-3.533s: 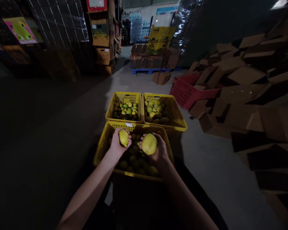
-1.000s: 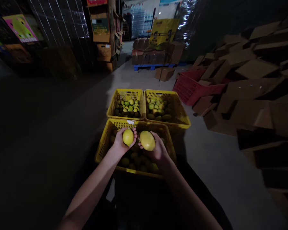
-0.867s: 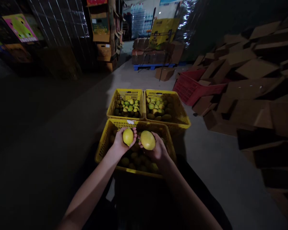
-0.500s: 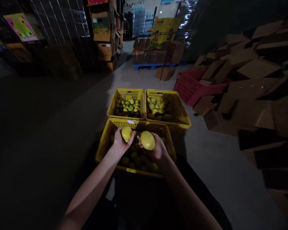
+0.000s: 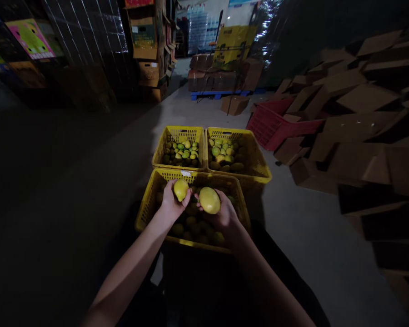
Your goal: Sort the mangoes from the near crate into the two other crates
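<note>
My left hand (image 5: 172, 202) is closed around a yellow lemon (image 5: 181, 190), its pointed end turned down toward me. A larger, rounder yellow lemon (image 5: 209, 200) rests in my right hand (image 5: 225, 212), whose fingers curl round it. Both hands are above the near yellow crate (image 5: 199, 245), where several dim fruits lie in shadow. Behind it stand two more yellow crates, touching it: the left one (image 5: 159, 147) holds small green and yellow fruits, and the right one (image 5: 259, 159) has similar fruits, mostly on its left side.
A red crate (image 5: 267, 125) lies at the right against a large heap of flattened cardboard boxes (image 5: 354, 127). Farther back, wrapped goods sit on a blue pallet (image 5: 218, 95). Stacked cartons (image 5: 148, 72) stand behind to the left. Grey floor (image 5: 293, 218) surrounds the yellow crates.
The lemon in my left hand has turned slightly, so its tip points more straight down. My right hand and its lemon have barely moved.
</note>
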{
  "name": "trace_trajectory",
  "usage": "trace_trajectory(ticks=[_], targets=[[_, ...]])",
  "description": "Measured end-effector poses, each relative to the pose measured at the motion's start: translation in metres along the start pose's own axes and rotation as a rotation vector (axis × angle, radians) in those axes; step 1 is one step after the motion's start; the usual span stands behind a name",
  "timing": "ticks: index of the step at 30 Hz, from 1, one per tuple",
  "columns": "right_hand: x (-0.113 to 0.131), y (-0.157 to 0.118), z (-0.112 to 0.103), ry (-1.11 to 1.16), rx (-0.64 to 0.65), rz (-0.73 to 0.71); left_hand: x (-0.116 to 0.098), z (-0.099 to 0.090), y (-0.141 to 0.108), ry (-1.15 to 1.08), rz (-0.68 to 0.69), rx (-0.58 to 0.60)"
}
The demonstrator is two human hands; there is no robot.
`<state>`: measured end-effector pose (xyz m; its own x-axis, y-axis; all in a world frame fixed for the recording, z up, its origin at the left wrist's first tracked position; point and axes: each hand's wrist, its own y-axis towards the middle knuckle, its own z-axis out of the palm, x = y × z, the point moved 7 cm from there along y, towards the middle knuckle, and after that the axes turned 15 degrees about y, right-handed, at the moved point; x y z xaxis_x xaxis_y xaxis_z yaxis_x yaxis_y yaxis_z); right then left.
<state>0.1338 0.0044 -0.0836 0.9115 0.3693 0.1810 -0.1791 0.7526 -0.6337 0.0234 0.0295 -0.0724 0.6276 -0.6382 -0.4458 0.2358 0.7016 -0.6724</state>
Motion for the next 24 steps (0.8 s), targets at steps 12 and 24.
trace_trajectory(ticks=[12,24], targets=[[0.014,-0.008,0.02,-0.084,0.292,-0.156,0.0,0.019,-0.01,0.235,0.024,0.214],[0.012,-0.018,0.024,0.013,0.324,-0.083,-0.008,0.014,-0.006,0.276,0.125,0.172]])
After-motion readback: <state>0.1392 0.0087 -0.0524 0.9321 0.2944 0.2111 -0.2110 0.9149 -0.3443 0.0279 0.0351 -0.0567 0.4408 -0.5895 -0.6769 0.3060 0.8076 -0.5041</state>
